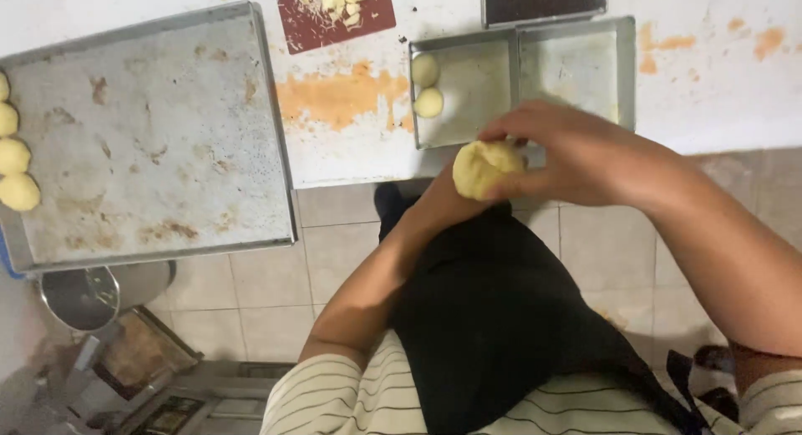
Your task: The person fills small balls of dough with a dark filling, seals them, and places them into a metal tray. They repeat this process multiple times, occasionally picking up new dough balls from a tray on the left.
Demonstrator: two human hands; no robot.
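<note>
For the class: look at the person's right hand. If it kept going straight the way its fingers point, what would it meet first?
The right hand points leftward, fingers closed over the dough ball that it shapes against the left hand. So it meets that dough at once. Beyond it, probably, lies the white table, though depth is unclear.

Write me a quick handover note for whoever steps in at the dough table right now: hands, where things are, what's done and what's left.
Right hand: over the top of a dough ball, fingers curled round it.
Left hand: mostly hidden beneath that ball, seemingly cupping it from below.
Small square tin: two shaped balls at its left edge.
Large baking tray: four balls along its left edge, the remainder bare.
Red board at the top holds shredded and cubed filling.
Done: six balls set down. Left: the ball in hand is not yet on a tray.
</note>
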